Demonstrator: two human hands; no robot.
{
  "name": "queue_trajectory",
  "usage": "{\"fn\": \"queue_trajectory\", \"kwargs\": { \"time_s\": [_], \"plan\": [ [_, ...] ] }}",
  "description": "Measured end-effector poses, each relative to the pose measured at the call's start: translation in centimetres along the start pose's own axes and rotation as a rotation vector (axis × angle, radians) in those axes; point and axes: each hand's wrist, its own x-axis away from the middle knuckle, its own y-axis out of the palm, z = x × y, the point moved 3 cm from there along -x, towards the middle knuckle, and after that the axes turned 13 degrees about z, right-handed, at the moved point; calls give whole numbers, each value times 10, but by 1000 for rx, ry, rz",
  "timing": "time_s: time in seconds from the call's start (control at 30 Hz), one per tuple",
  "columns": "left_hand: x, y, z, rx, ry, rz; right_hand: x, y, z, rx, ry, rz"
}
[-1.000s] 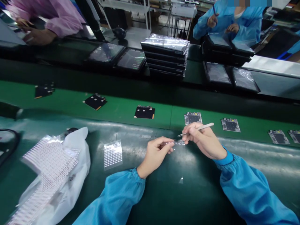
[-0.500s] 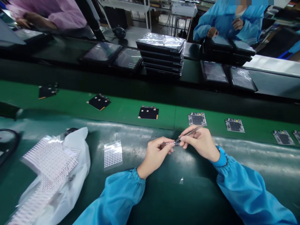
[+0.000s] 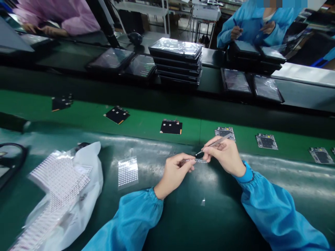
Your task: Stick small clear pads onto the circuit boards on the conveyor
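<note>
The left hand [image 3: 174, 170] pinches a thin, flimsy strip of tiny silvery labels [image 3: 200, 160] above the dark green mat [image 3: 183, 216]. It looks light and easily bent, so is best held by its edge. The right hand [image 3: 222, 157] grips slim steel tweezers [image 3: 216, 142], tips just beside the strip.

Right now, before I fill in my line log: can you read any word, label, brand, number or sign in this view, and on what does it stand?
No text can be read. The tiny printing on the circuit board is too small to read. A small mark on the white plastic bag is too blurred to read.
</note>
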Motion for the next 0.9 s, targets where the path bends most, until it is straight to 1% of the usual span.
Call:
{"fn": "queue_trajectory", "kwargs": {
  "time_s": [0.07,0.13,0.23,0.33,0.4,0.5,0.57,0.6,0.7,0.8,0.9],
  "plan": [
    [2,-3,2,1,-8,8,-13,5,-1,7,-38,27],
    [4,-11,5,-14,-8,24,-31,16,-1,20,-80,59],
    [8,-31,5,-55,-10,58,-60,39,4,11,-114,76],
    [14,-49,2,-67,-27,98,-78,56,11,-10,-88,85],
    [18,-56,-1,-60,-28,111,-81,57,16,-21,-63,102],
    [17,-59,1,-79,-3,120,-80,45,23,-55,-62,148],
    [5,-61,8,-118,37,156,-80,34,29,-113,-23,188],
    [-5,-62,13,-135,64,180,-81,29,32,-155,21,212],
    [-44,-62,26,-123,130,225,-86,23,40,-299,177,264],
    [-79,-57,27,-12,98,230,-91,29,44,-385,289,266],
    [-94,-49,20,49,50,206,-95,31,42,-437,359,266]
  ]
}}
